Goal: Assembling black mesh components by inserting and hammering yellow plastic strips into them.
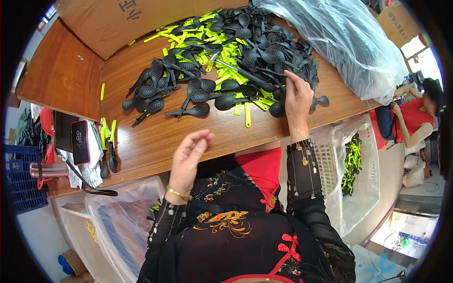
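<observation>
Over the right side of a big heap of black slotted and solid spoon heads (252, 56), my right hand (298, 101) reaches with its fingers stretched out. Its fingertips are beside the black pieces; whether they touch one cannot be made out. Just in front of the table edge, my left hand (186, 158) hovers with bent fingers, thumb apart, and nothing visible in it. Among the spoon heads lie bright green handle pieces (247, 115). A small hammer-like tool (240, 70) with a metal shaft and black grip rests on the heap, left of my right hand.
The wooden table (141, 155) has a wooden side board (61, 70) and a cardboard box (104, 23) behind. Clear plastic sheeting (339, 42) covers the back right. A lined crate (351, 174) holds green pieces. A phone (80, 141) lies left. Another person (415, 113) sits at right.
</observation>
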The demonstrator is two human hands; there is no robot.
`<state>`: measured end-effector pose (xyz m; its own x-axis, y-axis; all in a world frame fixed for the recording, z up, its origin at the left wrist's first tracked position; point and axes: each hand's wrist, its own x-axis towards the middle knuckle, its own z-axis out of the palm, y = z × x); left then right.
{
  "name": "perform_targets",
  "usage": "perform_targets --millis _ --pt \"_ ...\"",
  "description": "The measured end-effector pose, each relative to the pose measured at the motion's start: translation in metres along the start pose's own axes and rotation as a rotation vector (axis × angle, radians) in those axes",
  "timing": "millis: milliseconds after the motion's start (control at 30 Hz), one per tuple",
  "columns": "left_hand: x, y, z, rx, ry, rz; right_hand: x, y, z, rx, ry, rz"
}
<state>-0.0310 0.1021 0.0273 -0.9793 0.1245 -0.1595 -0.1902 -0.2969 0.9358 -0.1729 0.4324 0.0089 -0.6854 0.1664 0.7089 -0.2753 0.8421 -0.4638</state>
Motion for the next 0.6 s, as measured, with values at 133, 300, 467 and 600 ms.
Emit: perform_targets --millis 133,300,467,600 --pt "0.006 -0.014 0.015 0.029 -0.047 0.023 -0.005 -0.036 0.016 0.285 0.064 0.008" --pt "0.021 -0.017 0.024 -0.024 -0.006 0.037 -0.008 -0.083 0.038 0.283 -0.116 -0.187" --pt "0.02 -0.007 0.025 -0.13 0.065 0.071 -0.022 -0.114 0.036 0.59 -0.253 0.114" --pt "0.028 -0.003 0.034 -0.152 0.042 0.282 -0.044 -0.147 0.01 1.057 -0.728 0.368"
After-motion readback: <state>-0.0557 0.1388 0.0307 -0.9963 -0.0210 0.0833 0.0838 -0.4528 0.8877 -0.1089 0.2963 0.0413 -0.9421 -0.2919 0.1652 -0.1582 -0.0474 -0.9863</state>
